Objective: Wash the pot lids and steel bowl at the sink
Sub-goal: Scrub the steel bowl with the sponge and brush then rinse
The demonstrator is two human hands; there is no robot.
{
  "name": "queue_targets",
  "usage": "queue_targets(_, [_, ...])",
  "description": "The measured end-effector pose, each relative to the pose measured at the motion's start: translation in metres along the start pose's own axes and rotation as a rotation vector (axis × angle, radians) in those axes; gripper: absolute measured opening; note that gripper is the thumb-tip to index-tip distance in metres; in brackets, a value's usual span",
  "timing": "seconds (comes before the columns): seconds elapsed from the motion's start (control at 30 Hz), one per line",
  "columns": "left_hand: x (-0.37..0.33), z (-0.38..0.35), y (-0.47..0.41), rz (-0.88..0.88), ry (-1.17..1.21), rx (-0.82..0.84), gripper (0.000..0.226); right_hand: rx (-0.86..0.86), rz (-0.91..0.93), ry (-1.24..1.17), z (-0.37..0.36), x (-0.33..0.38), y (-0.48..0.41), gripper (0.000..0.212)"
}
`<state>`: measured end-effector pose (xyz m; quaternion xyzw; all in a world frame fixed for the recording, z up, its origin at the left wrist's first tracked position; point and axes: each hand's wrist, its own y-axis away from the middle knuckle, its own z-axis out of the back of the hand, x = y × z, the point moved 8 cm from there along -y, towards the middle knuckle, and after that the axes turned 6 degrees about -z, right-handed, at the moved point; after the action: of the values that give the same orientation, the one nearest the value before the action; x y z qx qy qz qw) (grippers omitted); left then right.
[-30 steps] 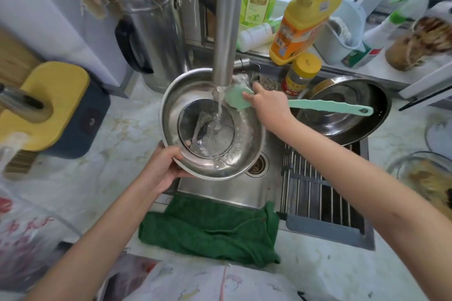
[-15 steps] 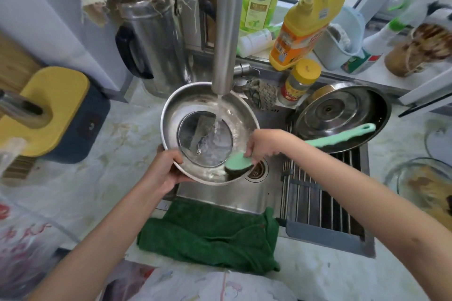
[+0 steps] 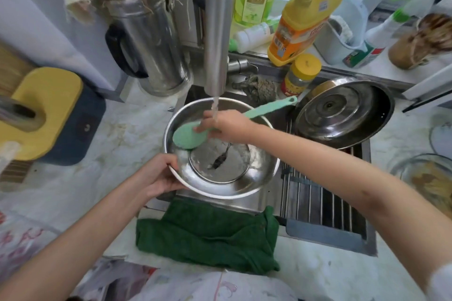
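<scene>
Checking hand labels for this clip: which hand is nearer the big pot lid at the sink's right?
Right. The right hand holds the green brush over the steel bowl, beside the pot lid. The left hand grips the bowl's far rim.

Both bare forearms reach in from the bottom corners toward the middle. Left hand (image 3: pixel 160 176) is curled, thumb on top and fingers tucked under, gripping at its fingertips. Right hand (image 3: pixel 226 127) sits further out and higher, knuckles up, fingers wrapped tight in a fist-like grip, with the wrist bent slightly leftward.
</scene>
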<state>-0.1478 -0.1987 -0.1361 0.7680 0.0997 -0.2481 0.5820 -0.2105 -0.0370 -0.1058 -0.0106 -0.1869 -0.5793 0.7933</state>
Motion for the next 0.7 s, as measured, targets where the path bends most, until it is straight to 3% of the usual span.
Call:
queue_targets(0.1, [-0.002,0.000,0.003,-0.030,-0.004,0.007,0.033,0.138,-0.038,-0.094,-0.017,0.008,0.003,0.036])
queue_targets(0.3, [0.000,0.002,0.004,-0.020,0.087,0.041,0.039,-0.049,-0.300,0.087,0.008,-0.043,0.006,0.036])
queue_targets(0.5, [-0.003,-0.002,-0.003,-0.056,0.051,0.019,0.035,0.019,-0.202,-0.100,-0.009,-0.003,0.009,0.037])
queue_targets(0.63, [-0.010,0.000,-0.002,-0.099,0.069,0.030,0.035,-0.158,-0.392,-0.049,0.011,-0.040,0.012,0.034])
queue_targets(0.7, [-0.016,0.000,0.000,-0.127,0.036,0.044,0.035,-0.158,-0.422,-0.116,0.010,-0.036,0.016,0.032])
